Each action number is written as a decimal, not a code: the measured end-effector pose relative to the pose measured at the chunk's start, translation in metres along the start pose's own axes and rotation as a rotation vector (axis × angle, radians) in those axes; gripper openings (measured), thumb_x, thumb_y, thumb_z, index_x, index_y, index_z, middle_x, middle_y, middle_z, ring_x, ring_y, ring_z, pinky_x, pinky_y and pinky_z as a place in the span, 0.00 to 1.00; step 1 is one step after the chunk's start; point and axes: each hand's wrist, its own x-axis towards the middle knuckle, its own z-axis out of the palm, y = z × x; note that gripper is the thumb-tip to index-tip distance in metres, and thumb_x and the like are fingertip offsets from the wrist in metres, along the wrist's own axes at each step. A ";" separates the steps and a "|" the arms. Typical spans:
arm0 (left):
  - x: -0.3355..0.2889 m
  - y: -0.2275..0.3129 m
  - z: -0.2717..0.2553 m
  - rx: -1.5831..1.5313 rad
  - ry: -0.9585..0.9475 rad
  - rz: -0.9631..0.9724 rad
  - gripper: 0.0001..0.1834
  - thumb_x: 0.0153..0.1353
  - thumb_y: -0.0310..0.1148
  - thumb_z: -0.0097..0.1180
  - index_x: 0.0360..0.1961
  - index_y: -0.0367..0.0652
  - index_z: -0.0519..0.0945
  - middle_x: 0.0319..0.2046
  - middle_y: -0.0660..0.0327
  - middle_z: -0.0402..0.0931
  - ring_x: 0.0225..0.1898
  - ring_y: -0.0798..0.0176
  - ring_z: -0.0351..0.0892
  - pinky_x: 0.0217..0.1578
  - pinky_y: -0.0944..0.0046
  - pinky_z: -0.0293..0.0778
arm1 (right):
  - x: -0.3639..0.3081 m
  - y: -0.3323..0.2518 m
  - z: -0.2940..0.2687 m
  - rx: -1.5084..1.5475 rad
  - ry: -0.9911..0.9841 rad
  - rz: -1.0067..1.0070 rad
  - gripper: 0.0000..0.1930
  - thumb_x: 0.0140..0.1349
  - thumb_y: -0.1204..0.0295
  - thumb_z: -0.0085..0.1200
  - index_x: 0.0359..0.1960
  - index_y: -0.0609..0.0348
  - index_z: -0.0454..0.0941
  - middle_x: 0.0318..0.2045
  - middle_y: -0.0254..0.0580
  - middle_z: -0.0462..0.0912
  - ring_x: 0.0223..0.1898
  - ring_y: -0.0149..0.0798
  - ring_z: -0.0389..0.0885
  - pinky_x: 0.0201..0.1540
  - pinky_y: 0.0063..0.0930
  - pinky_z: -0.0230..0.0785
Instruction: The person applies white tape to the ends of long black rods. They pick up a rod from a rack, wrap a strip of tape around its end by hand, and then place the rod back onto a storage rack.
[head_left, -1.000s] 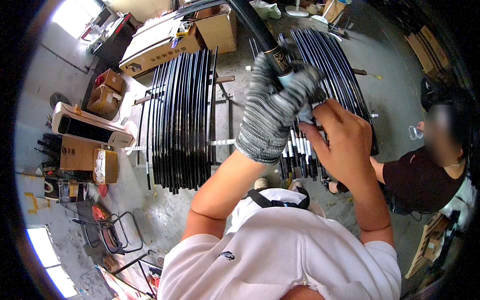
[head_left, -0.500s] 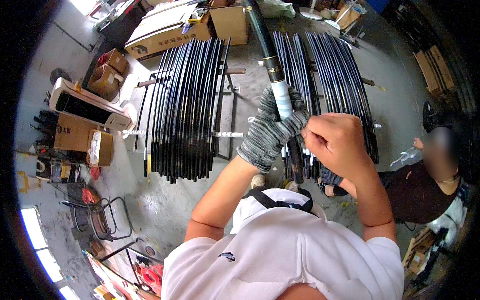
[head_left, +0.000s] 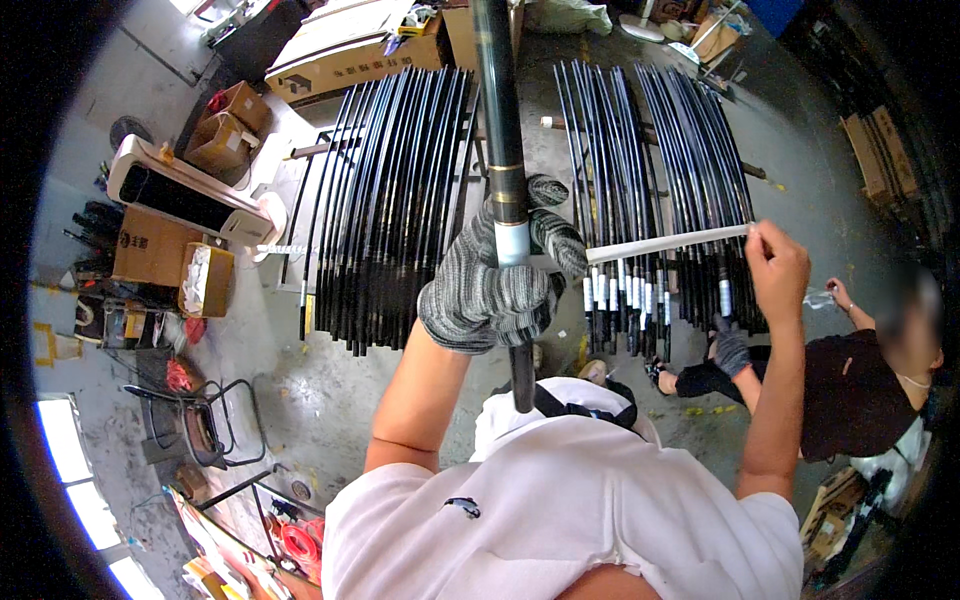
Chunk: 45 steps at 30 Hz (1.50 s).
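My left hand, in a grey-and-black knitted glove, is closed round a black fishing rod with thin gold bands. The rod stands nearly upright in view, its lower end in front of my white shirt. A band of white wrapping shows on it between the gloved fingers. From there a white strip of tape stretches taut to the right. Its far end is pinched in my bare right hand, well apart from the rod. The gloved fingers hide where strip and rod meet.
Black rods lie in rows on racks, left and right; several on the right have white wraps. A co-worker in dark clothes sits at right, a gloved hand near those rods. Cardboard boxes stand behind, a metal-framed chair at left.
My right hand has moved right, away from the rod, and the strip now stretches between them. The rod has shifted left and stands more upright. Less white wrapping shows on it.
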 end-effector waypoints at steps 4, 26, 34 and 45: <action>-0.014 0.013 -0.017 0.092 0.246 -0.102 0.22 0.53 0.32 0.55 0.50 0.42 0.66 0.32 0.60 0.73 0.28 0.68 0.75 0.26 0.74 0.73 | 0.002 0.082 0.000 -0.324 0.035 0.223 0.09 0.59 0.63 0.44 0.28 0.53 0.72 0.22 0.51 0.76 0.26 0.57 0.74 0.25 0.46 0.63; -0.059 -0.020 -0.102 0.515 1.202 0.142 0.15 0.52 0.24 0.57 0.41 0.40 0.70 0.24 0.62 0.72 0.16 0.70 0.69 0.16 0.70 0.67 | 0.047 0.085 -0.028 -0.452 0.207 0.197 0.13 0.63 0.57 0.43 0.32 0.51 0.73 0.19 0.40 0.70 0.20 0.41 0.67 0.24 0.30 0.62; -0.131 -0.005 -0.201 1.029 1.390 0.288 0.11 0.56 0.27 0.54 0.37 0.44 0.66 0.24 0.64 0.69 0.25 0.70 0.65 0.27 0.68 0.67 | 0.007 0.156 0.000 -0.254 0.302 -0.001 0.12 0.63 0.62 0.45 0.29 0.57 0.72 0.19 0.40 0.70 0.19 0.37 0.65 0.24 0.27 0.60; -0.242 0.031 -0.467 1.473 1.465 -0.216 0.18 0.56 0.43 0.54 0.44 0.46 0.70 0.37 0.49 0.76 0.40 0.45 0.74 0.38 0.52 0.69 | -0.148 -0.020 0.091 0.209 -0.963 0.522 0.09 0.51 0.74 0.51 0.21 0.70 0.72 0.12 0.45 0.68 0.16 0.29 0.65 0.21 0.27 0.59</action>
